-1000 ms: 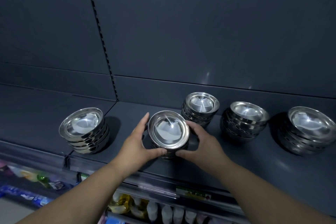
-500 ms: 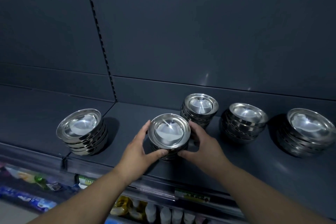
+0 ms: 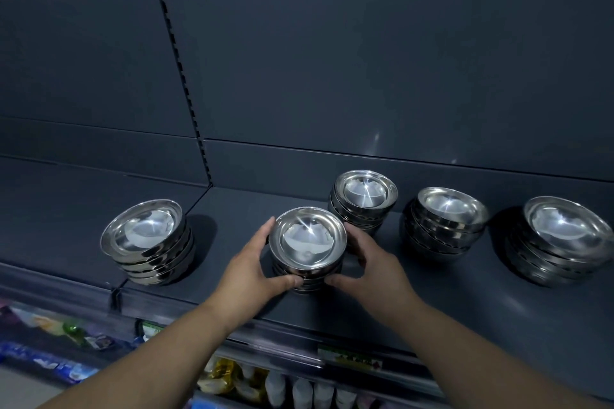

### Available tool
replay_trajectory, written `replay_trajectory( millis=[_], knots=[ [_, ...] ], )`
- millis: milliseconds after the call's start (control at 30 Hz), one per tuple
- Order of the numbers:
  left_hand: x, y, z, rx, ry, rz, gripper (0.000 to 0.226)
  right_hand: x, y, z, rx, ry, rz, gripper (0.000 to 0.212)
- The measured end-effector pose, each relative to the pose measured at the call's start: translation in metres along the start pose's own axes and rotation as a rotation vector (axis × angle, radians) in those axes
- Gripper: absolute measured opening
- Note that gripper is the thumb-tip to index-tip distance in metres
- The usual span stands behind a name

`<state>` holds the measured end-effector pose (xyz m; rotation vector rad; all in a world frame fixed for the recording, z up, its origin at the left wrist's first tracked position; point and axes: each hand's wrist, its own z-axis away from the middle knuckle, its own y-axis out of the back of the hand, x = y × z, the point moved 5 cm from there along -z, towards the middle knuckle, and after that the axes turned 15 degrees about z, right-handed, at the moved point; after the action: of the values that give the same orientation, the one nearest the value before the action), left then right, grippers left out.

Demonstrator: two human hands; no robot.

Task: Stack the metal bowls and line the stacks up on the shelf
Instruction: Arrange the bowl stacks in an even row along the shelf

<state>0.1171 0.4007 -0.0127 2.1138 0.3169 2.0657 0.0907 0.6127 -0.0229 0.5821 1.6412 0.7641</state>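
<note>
Where your two hands meet, near the front edge of the dark shelf (image 3: 465,302), stands item one: a stack of bowls (image 3: 307,244), metal, rims up.
- Your left hand (image 3: 252,271) curls round its left side, with the thumb on the near wall and the fingers up the far side.
- Your right hand (image 3: 372,267) grips the right side the same way. Your two thumbs nearly meet at the front of the stack.
- You cannot tell whether its base rests on the shelf or is just clear of it.

Item two: second stack (image 3: 365,196), just behind and to the right of the held one, close to the back panel (image 3: 365,60) and near your right fingers.

Item three: third stack (image 3: 448,216), further right, apart from the second.

Item four: fourth stack (image 3: 564,236), near the right edge of view, its bowls leaning.

Item five: fifth stack (image 3: 146,236), well to the left, on the seam between two shelf sections, tilted.

Fixtures: slotted upright (image 3: 179,76), rising from the seam between the back panels.

Below the shelf:
- price label (image 3: 349,357) on the front rail
- white bottles (image 3: 299,388)
- coloured packets (image 3: 50,325) at lower left, blurred
</note>
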Motion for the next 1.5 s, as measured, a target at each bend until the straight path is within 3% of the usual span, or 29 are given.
replay_trajectory(
  millis=[733,1100,1367,1500],
  knots=[
    [0.007,0.0,0.0,-0.017,-0.029,0.029,0.111,-0.004,0.004,0.002,0.006,0.016,0.008,0.091],
    [0.004,0.001,-0.004,-0.044,-0.013,0.072,0.098,-0.001,0.002,0.003,0.025,0.02,-0.049,0.086],
    [-0.005,-0.001,0.0,-0.054,0.042,0.17,0.126,0.007,-0.008,0.004,-0.058,0.006,-0.116,0.102],
    [-0.005,-0.001,-0.001,-0.07,0.05,0.253,0.121,0.009,-0.01,0.002,-0.094,-0.014,-0.235,0.106]
  ],
)
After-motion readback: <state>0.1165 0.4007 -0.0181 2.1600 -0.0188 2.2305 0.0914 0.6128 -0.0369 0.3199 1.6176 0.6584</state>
